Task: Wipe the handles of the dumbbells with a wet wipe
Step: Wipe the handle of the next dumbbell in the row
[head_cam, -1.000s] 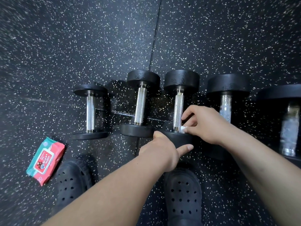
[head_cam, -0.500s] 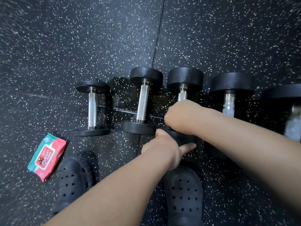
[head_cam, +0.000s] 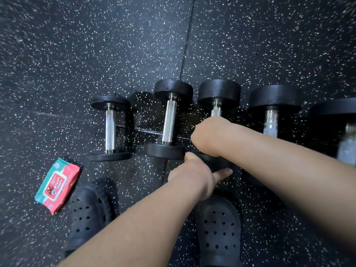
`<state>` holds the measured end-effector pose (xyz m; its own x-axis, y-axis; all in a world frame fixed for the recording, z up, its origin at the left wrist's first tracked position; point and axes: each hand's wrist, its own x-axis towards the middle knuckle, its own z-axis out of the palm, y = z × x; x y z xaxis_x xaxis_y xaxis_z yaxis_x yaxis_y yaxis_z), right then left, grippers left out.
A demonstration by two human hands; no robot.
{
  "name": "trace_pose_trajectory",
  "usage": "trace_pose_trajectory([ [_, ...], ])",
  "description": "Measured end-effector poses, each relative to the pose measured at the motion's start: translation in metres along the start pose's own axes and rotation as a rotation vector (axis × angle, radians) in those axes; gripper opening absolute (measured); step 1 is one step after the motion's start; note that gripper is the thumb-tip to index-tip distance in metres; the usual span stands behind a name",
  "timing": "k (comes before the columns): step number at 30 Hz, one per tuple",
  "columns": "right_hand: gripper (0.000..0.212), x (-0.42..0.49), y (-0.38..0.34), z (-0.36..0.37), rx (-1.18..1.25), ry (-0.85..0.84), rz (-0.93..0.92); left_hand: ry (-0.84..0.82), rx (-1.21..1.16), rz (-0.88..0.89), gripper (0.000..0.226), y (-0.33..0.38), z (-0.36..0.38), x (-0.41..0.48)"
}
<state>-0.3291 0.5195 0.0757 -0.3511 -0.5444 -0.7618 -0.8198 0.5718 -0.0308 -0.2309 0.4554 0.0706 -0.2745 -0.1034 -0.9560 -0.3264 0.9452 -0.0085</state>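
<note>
Right hand (head_cam: 210, 135) fisted tight over handle (head_cam: 216, 112) of middle dumbbell (head_cam: 219, 90), left hand (head_cam: 192, 175) clamping its near head (head_cam: 212, 160) between thumb and outstretched finger, four other dumbbells (head_cam: 169, 120) flanking it in a row on speckled floor (head_cam: 115, 45), wipe pack (head_cam: 57, 185) beside left clog (head_cam: 90, 214).
</note>
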Motion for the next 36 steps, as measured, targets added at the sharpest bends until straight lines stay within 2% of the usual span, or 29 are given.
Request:
trace_pose_trajectory([
  [2, 0.017, -0.002, 0.003, 0.002, -0.008, 0.046, -0.01, 0.005, 0.006, 0.0, 0.081, 0.001, 0.001, 0.0],
  [5, 0.019, -0.012, 0.015, 0.011, 0.008, 0.166, -0.022, 0.042, -0.01, 0.012, 0.068, 0.0, 0.001, 0.0],
  [7, 0.026, -0.019, 0.021, 0.026, 0.074, 0.209, -0.013, 0.08, -0.094, -0.012, 0.083, -0.001, 0.002, -0.002],
  [9, 0.019, -0.025, 0.022, 0.047, 0.193, 0.306, -0.02, 0.136, -0.15, -0.028, 0.104, 0.0, 0.0, -0.004],
  [12, 0.003, -0.03, 0.021, 0.075, 0.168, 0.51, 0.044, 0.054, -0.147, -0.108, 0.112, 0.004, -0.004, -0.009],
  [14, 0.01, -0.025, 0.021, 0.079, 0.159, 0.568, 0.087, 0.073, -0.168, -0.111, 0.114, 0.006, -0.004, -0.009],
  [17, 0.026, -0.02, 0.023, 0.069, 0.155, 0.581, 0.161, 0.076, -0.137, -0.11, 0.109, 0.006, -0.003, -0.008],
  [20, 0.039, -0.02, 0.028, 0.059, 0.174, 0.555, 0.146, 0.067, -0.081, -0.089, 0.107, 0.004, -0.005, -0.009],
  [22, 0.029, -0.023, 0.024, 0.061, 0.186, 0.491, 0.081, 0.071, -0.063, -0.055, 0.104, 0.004, -0.005, -0.009],
  [24, 0.017, -0.028, 0.019, 0.058, 0.259, 0.433, 0.054, 0.078, -0.106, -0.083, 0.111, 0.006, -0.004, -0.008],
  [27, 0.015, -0.022, 0.026, 0.049, 0.325, 0.414, 0.062, 0.099, -0.122, -0.083, 0.111, 0.004, 0.0, -0.008],
  [30, 0.025, -0.005, 0.034, 0.051, 0.243, 0.471, 0.149, 0.227, -0.151, 0.019, 0.107, -0.002, 0.007, -0.005],
  [32, 0.036, 0.001, 0.035, 0.063, 0.212, 0.546, 0.16, 0.227, -0.114, 0.04, 0.096, -0.004, 0.008, 0.001],
  [34, 0.04, -0.002, 0.031, 0.075, 0.219, 0.526, 0.065, 0.137, -0.051, 0.021, 0.075, -0.004, 0.008, 0.005],
  [36, 0.036, -0.009, 0.026, 0.082, 0.229, 0.505, -0.057, 0.086, -0.054, -0.032, 0.086, -0.002, 0.004, 0.006],
])
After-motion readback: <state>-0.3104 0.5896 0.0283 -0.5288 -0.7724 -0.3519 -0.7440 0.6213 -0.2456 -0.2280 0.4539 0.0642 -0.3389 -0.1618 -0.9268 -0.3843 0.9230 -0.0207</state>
